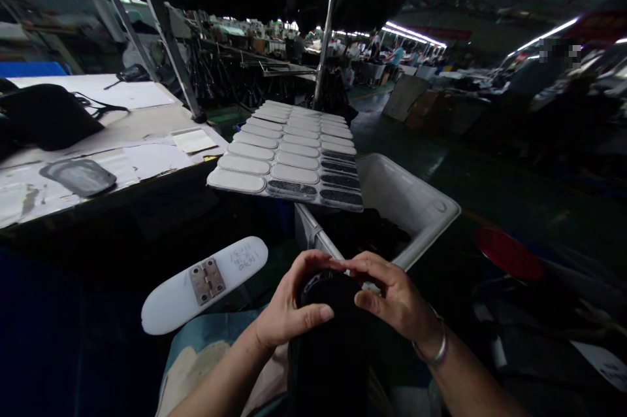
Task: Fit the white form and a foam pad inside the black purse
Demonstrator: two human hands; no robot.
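A long black piece with a rounded far end (330,338) stands in front of my body; its lower part fades into shadow. My left hand (304,309) curls round the left side of that end, thumb over the top face. From the right, my right hand (386,296) bends its fingers over the same end, thumb close to the edge. The fingertips of both hands meet at the tip. To the left of them is a white oval board (230,273) bearing a metal hinge (208,280) and handwritten marks.
Beyond my hands, a slanted panel (294,159) carries rows of pale oval pieces and several dark ones. It overlaps a white bin (431,208) with dark material inside. A worktable (147,162) stands left, a red round seat (509,253) right. A metal pole (326,31) rises behind.
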